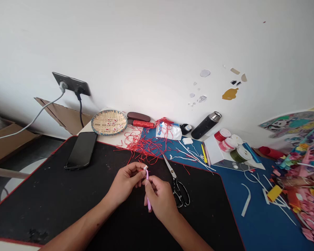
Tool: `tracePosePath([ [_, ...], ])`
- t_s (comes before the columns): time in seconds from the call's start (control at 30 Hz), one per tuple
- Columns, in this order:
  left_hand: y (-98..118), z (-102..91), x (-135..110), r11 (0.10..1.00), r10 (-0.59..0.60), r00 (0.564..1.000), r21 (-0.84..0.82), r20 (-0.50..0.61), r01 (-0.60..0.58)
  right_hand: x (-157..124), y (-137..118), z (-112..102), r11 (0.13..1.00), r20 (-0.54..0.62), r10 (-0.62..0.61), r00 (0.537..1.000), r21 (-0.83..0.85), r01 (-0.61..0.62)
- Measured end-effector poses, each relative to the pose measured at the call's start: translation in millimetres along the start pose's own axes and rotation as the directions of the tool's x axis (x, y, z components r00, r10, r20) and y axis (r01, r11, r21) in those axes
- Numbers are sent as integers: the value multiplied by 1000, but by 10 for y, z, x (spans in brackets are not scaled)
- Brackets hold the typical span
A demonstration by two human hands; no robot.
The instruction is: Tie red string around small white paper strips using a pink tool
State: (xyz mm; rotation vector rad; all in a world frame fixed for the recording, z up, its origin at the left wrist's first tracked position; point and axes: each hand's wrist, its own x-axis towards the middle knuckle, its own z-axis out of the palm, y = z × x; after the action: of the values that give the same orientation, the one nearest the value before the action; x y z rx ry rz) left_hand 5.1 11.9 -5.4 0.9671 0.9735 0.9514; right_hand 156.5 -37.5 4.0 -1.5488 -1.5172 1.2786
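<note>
Both my hands meet over the black mat (pixel 54 195) near the middle of the desk. My right hand (pixel 161 198) is closed round a thin pink stick (pixel 148 202) that runs down past its palm. My left hand (pixel 127 181) pinches the stick's top end, where a small white piece (pixel 146 167) sits. Black-handled scissors (pixel 176 183) lie shut just right of my right hand. A tangle of red threads (pixel 143 143) is spread on the mat just beyond my hands.
A black phone (pixel 81 150) lies at the mat's far left. Behind are a woven basket (pixel 109 122), a red thread spool (pixel 143 123), a black flask (pixel 206 124) and tape rolls (pixel 231 141). White strips (pixel 247 202) and coloured paper scraps (pixel 303 181) cover the blue mat on the right.
</note>
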Motion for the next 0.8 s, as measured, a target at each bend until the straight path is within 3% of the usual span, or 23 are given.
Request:
tracePosePath([
  [0.17, -6, -13, 12, 1000, -12, 999, 2, 30, 12, 10, -16, -62, 999, 33, -8, 999, -44, 9],
  [0.33, -3, -35, 15, 999, -23, 998, 26, 67, 21, 6, -48, -204, 947, 36, -124, 992, -294, 129],
  [0.57, -24, -83, 47, 997, -40, 994, 75, 98, 33, 18, -48, -346, 751, 65, -333, 941, -584, 306],
  [0.8, -9, -124, 60, 985, -104, 983, 150, 154, 81, 53, -73, -537, 481, 184, -388, 903, -795, 368],
])
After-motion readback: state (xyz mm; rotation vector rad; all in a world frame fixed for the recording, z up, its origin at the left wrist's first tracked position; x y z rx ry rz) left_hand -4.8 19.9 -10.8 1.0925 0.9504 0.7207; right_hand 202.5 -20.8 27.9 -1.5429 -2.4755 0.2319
